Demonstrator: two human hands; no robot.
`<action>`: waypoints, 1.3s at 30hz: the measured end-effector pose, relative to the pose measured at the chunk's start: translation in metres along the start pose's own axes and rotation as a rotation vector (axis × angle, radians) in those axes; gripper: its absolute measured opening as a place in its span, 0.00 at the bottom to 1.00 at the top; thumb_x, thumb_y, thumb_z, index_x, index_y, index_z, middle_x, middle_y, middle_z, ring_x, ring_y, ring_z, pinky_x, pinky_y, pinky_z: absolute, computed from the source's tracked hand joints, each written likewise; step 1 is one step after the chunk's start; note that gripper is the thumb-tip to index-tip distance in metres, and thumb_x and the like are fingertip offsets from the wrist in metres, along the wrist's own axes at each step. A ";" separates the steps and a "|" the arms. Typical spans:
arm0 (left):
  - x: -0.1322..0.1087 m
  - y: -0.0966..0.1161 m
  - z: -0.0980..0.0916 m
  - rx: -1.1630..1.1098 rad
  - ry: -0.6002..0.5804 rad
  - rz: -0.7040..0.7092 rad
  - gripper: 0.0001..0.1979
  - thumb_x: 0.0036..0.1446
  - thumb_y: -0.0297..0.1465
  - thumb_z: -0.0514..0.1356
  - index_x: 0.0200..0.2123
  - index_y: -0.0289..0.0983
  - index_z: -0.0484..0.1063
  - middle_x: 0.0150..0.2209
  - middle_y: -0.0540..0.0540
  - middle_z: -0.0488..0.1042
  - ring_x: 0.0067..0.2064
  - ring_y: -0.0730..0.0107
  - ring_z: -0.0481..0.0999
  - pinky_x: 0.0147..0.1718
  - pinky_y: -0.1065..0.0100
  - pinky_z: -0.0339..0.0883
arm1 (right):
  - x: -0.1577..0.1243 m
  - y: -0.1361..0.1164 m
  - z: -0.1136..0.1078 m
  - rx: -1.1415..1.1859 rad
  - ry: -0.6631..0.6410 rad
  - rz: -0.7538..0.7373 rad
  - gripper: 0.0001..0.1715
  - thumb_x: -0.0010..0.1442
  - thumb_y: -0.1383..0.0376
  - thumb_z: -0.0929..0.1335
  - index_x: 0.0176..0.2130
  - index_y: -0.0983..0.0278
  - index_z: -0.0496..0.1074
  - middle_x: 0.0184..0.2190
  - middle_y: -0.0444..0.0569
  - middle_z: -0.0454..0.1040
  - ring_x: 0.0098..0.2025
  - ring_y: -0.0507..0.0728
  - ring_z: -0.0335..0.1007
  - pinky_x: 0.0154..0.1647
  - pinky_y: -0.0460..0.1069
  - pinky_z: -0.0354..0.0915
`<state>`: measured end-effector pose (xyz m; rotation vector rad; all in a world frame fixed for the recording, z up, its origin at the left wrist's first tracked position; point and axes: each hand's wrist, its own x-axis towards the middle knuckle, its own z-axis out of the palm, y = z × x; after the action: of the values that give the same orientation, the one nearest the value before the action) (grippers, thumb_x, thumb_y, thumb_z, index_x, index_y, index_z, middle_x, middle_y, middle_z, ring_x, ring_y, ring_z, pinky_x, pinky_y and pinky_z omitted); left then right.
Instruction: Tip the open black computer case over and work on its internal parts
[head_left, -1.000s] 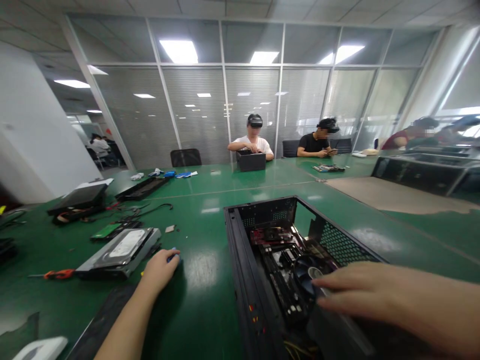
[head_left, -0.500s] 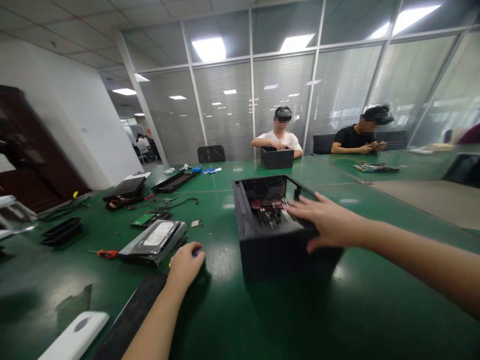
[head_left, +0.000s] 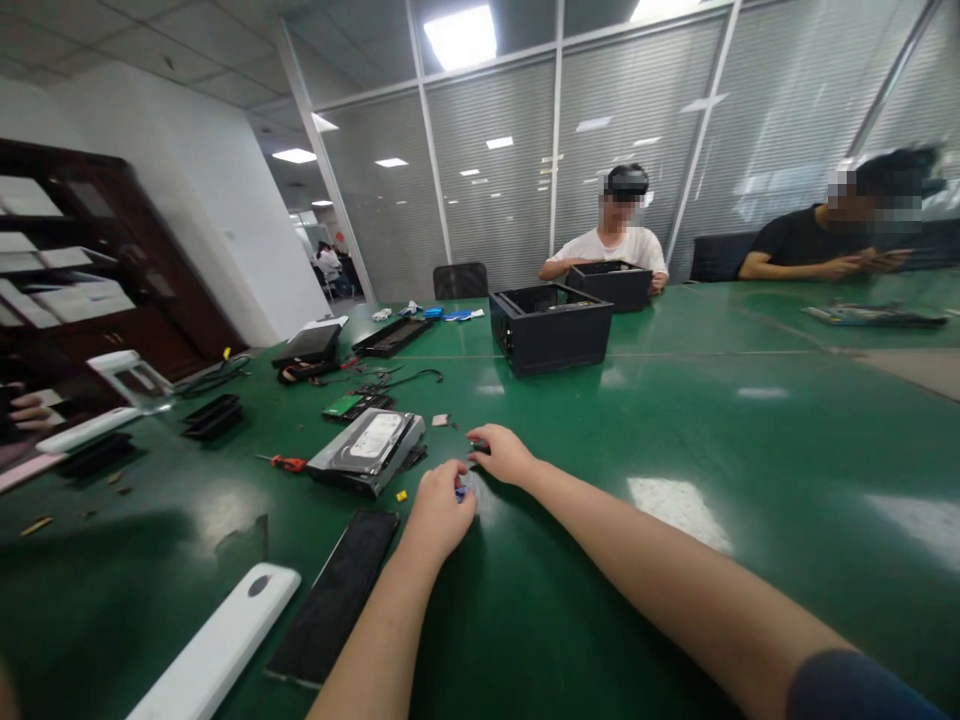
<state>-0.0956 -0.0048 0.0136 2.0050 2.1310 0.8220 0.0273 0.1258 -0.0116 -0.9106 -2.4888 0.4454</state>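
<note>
My left hand (head_left: 444, 508) is low over the table with its fingers curled round a small blue thing (head_left: 463, 491), mostly hidden by the hand, so its kind does not show. Just beyond it, my right hand (head_left: 507, 456) reaches in with thumb and fingers bent but apart; I make out nothing held there. Left of the hands lies a hard drive (head_left: 375, 437) in a metal bracket, with a small yellow piece (head_left: 402, 496) near its front corner. A black computer case (head_left: 559, 335), open at the top, stands farther off, apart from both hands.
A flat black panel (head_left: 337, 590) and a long white object (head_left: 225, 640) lie front left. An orange screwdriver (head_left: 287, 463), a green circuit board (head_left: 345, 405) and cables are beyond. Across the green table (head_left: 675, 420), one person sits behind another black case (head_left: 626, 288); a second person sits farther right.
The computer case has moved away from me toward the far side. My right hand has left it and come left beside my left hand. The view has turned slightly right and down.
</note>
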 end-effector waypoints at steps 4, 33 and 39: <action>-0.003 0.004 -0.001 -0.132 -0.071 -0.007 0.12 0.52 0.27 0.63 0.42 0.37 0.72 0.33 0.45 0.75 0.36 0.64 0.74 0.37 0.65 0.65 | 0.020 -0.002 0.016 0.099 -0.080 -0.215 0.28 0.59 0.69 0.70 0.58 0.61 0.71 0.51 0.51 0.72 0.50 0.55 0.68 0.53 0.47 0.61; -0.002 -0.023 0.010 -0.405 0.125 -0.045 0.20 0.67 0.42 0.47 0.41 0.38 0.74 0.36 0.47 0.80 0.40 0.65 0.78 0.40 0.68 0.67 | -0.046 -0.038 -0.010 0.460 0.218 -0.071 0.12 0.55 0.74 0.70 0.38 0.61 0.80 0.38 0.47 0.80 0.39 0.54 0.75 0.43 0.49 0.69; -0.002 -0.028 0.015 -0.547 0.183 -0.110 0.32 0.67 0.51 0.40 0.40 0.36 0.76 0.35 0.43 0.81 0.41 0.61 0.79 0.44 0.62 0.69 | -0.044 -0.041 -0.008 0.443 0.229 -0.123 0.12 0.56 0.75 0.69 0.39 0.63 0.80 0.37 0.49 0.79 0.39 0.54 0.74 0.42 0.48 0.68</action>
<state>-0.1135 -0.0019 -0.0121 1.5684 1.8045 1.4252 0.0400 0.0681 0.0005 -0.5892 -2.1024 0.7653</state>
